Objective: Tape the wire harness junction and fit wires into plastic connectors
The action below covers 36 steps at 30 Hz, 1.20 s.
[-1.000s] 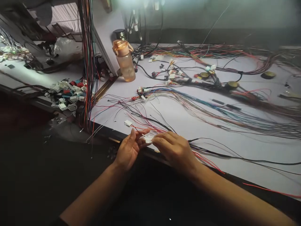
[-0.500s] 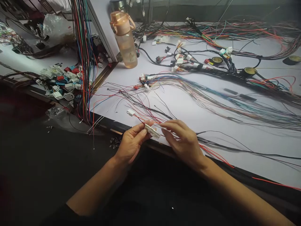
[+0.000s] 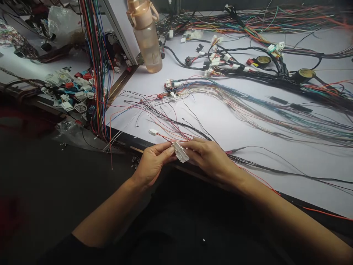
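Between my two hands, near the table's front edge, is a white connector housing (image 3: 181,152), tilted with its broad slotted face showing. The thumb and fingers of my left hand (image 3: 151,161) pinch its left end. My right hand (image 3: 210,157) is closed at the connector's back right side, its fingertips partly hidden behind it; whether they grip the housing or a wire is hidden. Just beyond my left hand, a small white connector (image 3: 153,131) on red and dark wires lies on the table. Loose thin wires (image 3: 176,123) spread behind my hands.
A bottle (image 3: 147,40) stands at the back left beside a hanging wire bundle (image 3: 95,66). Loose connectors (image 3: 70,88) are heaped at the left. Wire harnesses (image 3: 248,75) and tape rolls (image 3: 305,74) lie across the back and right, with black wires (image 3: 264,170) at the right front.
My right hand has moved left and closed in against the connector. The housing has turned so that its broad face shows more. The camera view has shifted slightly.
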Available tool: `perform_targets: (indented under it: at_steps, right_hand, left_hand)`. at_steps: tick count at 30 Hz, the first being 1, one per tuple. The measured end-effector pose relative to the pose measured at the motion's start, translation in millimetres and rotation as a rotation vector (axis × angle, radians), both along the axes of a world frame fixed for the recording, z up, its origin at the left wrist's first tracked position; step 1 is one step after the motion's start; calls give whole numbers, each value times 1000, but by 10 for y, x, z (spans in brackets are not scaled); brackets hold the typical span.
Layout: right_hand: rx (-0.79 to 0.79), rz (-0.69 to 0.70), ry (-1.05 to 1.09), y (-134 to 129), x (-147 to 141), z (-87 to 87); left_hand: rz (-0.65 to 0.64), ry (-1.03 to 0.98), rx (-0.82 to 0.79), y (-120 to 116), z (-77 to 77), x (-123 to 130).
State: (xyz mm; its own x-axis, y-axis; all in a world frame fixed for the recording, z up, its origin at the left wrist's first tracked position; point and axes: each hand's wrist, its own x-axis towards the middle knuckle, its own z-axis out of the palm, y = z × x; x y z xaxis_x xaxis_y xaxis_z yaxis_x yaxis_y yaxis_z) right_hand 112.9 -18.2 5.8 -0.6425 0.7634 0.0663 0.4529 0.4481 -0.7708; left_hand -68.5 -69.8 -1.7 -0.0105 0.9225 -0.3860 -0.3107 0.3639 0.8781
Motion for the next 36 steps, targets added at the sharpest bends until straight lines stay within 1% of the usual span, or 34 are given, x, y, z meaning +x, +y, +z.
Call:
perform_targets:
  at_steps: [2,5,10,12,17,19,25,32,34,36]
  right_hand:
    - [40,-64,-1,7,0,-25]
    - [75,-148,49,-7,-2,-28]
    - [111,-175,116,-96,-17,24]
    - [165,-197,116,-149,-28,19]
    - [400,-256,7,-268,-47,-75]
    - [462,-259,-43,-301,-47,-98]
    - [490,-203,-132,-377,-48,-93]
    - [580,-183,-218,-432,-41,-184]
    - [557,-172,-201,-435,-33,-165]
    - [496,-172,-166,-421,-23,-121]
  left_hand:
    - [20,35,-40,-32,12,-22]
    - [99,48,-93,-73,52,-28]
    - [235,-19,-125,-35,115,34]
    - [262,-69,-142,0,125,62]
    - [279,-165,-169,18,137,108]
    - [290,-178,-167,2,137,123]
    - [315,-183,-133,-28,116,153]
    - [285,-197,-113,-43,110,173]
    - [281,-162,-88,-50,92,174]
    - [292,-121,-67,-58,74,171]
